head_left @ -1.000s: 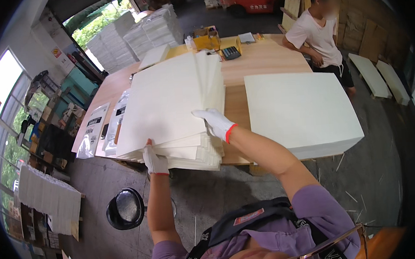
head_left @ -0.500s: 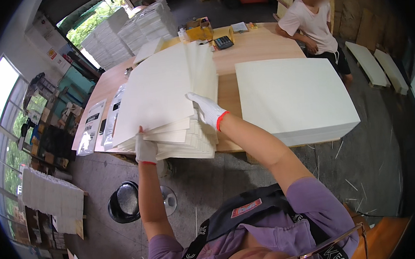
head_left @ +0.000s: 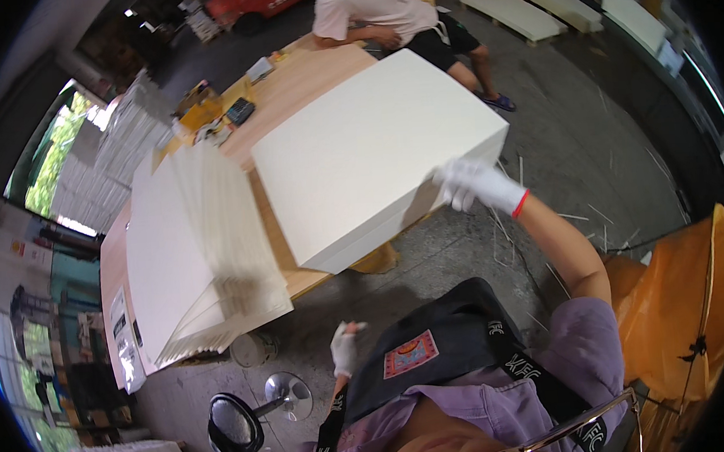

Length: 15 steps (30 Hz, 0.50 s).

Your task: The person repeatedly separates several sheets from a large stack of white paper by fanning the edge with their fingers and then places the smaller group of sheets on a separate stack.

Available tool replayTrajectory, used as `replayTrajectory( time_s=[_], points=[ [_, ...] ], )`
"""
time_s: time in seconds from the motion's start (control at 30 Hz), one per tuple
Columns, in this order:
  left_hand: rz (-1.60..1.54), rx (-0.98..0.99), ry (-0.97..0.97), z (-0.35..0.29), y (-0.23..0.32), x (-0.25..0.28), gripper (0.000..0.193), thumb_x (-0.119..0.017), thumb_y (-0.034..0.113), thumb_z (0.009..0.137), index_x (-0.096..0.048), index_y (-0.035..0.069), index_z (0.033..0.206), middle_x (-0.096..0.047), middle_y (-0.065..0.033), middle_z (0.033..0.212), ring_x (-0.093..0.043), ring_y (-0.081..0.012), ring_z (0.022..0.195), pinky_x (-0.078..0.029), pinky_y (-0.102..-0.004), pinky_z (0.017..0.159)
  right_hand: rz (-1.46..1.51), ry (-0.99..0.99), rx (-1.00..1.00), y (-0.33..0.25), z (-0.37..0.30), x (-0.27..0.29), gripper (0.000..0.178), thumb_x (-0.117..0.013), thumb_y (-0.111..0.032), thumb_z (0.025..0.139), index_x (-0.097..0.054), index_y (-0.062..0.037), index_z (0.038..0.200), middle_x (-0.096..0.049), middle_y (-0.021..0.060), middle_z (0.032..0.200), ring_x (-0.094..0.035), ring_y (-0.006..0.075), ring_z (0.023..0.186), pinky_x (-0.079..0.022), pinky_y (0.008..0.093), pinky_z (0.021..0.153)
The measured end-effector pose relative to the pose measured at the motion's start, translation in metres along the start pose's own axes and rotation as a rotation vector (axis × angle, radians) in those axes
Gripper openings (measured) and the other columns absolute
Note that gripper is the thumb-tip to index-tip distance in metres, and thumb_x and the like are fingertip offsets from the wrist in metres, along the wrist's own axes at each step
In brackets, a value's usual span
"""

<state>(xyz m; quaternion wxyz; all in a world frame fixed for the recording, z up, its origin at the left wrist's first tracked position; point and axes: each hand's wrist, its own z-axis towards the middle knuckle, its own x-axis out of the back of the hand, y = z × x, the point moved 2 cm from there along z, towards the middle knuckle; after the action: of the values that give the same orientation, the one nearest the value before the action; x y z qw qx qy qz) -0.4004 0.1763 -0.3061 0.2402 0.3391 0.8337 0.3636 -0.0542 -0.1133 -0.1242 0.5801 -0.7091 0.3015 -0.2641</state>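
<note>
My right hand (head_left: 482, 185), in a white glove with a red cuff, is at the near right edge of a squared stack of large white sheets (head_left: 374, 146). Its fingers are bent but look apart, slightly blurred, and nothing shows gripped in them. Low in front of my body is my left hand (head_left: 345, 351), gloved with bare fingertips showing, loosely open and touching nothing. Left of the squared stack lies a second pile of white sheets (head_left: 168, 246), its near and right edges fanned out in uneven layers.
Both piles rest on a wooden table (head_left: 307, 76). A calculator (head_left: 240, 111) and a yellow box (head_left: 200, 114) stand at its far side. Another person (head_left: 374, 14) leans on the far edge. A black stool (head_left: 234, 427) and a bucket (head_left: 253, 349) are on the floor, an orange sheet (head_left: 674, 315) at right.
The view has swung to the right. Both hands have let go of the fanned pile. My right hand has moved to the squared stack, and my left has drawn back toward my body.
</note>
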Motion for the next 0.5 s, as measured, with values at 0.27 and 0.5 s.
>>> replayTrajectory(
  time_s=[0.27,0.5],
  points=[
    [1.124,-1.347,-0.311,0.008,0.174,-0.289,0.012,-0.066,0.016,0.091,-0.073,0.015,0.1,-0.071,-0.007,0.086,-0.069,-0.0281,0.08,-0.055,-0.0368,0.072,-0.609,0.857,0.11,0.022,0.003,0.162,0.06,-0.056,-0.059,0.092,-0.063,-0.0014,0.106,-0.071,0.0178,0.098,-0.068,0.0332,0.091,-0.05,0.0429,0.081],
    [1.36,-1.307,-0.197,0.095,0.219,-0.434,0.021,-0.066,0.025,0.088,-0.071,0.021,0.107,-0.066,-0.0068,0.112,-0.059,-0.0289,0.107,-0.047,-0.0409,0.093,-1.067,0.704,0.331,0.025,0.023,0.16,0.059,-0.054,-0.065,0.088,-0.061,-0.0073,0.081,-0.063,0.0159,0.085,-0.064,0.0357,0.083,-0.049,0.0461,0.074]
  ],
)
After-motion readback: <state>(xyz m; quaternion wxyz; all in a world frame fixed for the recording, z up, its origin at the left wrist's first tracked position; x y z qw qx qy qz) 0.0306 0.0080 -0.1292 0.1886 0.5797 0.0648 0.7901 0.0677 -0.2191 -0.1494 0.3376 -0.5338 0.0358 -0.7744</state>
